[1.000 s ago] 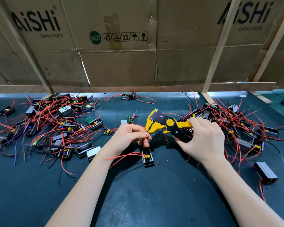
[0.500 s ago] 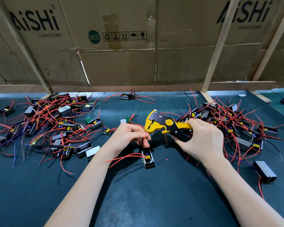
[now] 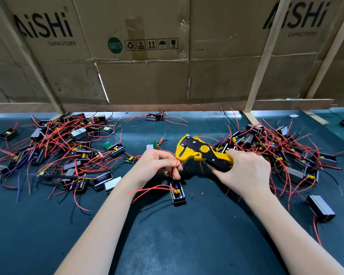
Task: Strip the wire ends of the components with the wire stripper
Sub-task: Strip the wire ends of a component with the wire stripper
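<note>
Fingertips of my left hand pinch a red wire that rises toward the wire stripper, just up-right at frame centre. My right hand grips its handles. Below lies the component, long axis running up-down the frame.

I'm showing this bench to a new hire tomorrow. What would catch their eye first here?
Probably the yellow wire stripper at mid-bench, gripped by the right hand with its nose at a red wire that the left hand pinches. Next, the tangled heaps of red-wired components on the dark mat, one at the left and one at the right. Behind stands a cardboard wall printed AiSHi.
</note>
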